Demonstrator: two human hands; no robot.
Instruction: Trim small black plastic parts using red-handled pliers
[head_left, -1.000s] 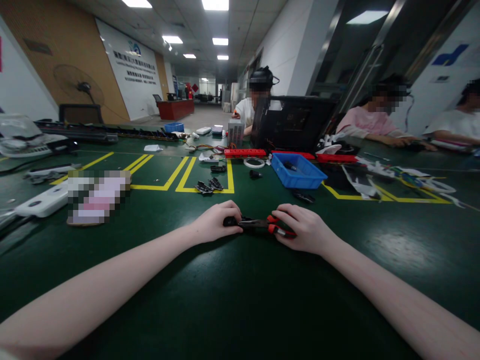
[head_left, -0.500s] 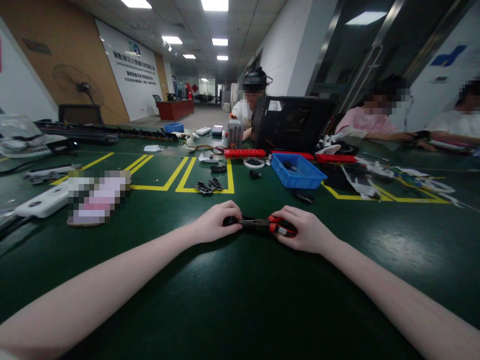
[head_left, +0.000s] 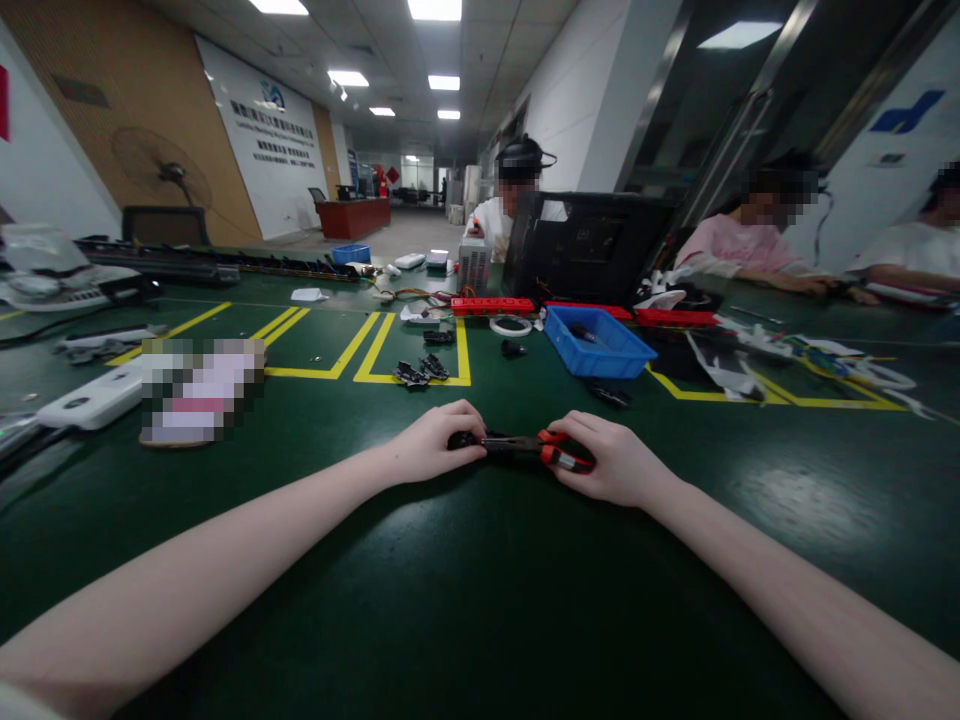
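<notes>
My left hand [head_left: 435,442] rests on the green table [head_left: 465,600], its fingers curled around a small black part [head_left: 461,440]. My right hand [head_left: 607,460] grips the red handles of a pair of pliers [head_left: 525,447]. The pliers' dark jaws point left and meet the black part between my two hands. Both forearms lie low over the table.
A blue bin [head_left: 600,342] stands beyond my hands, with small black parts [head_left: 420,372] inside yellow floor-tape lines. A white device [head_left: 90,400] lies at the left. A red power strip [head_left: 491,305] and a black case [head_left: 585,245] stand further back. Other people sit across the table.
Both hands stay closed on the part and the pliers in nearly the same spot. The view has shifted slightly.
</notes>
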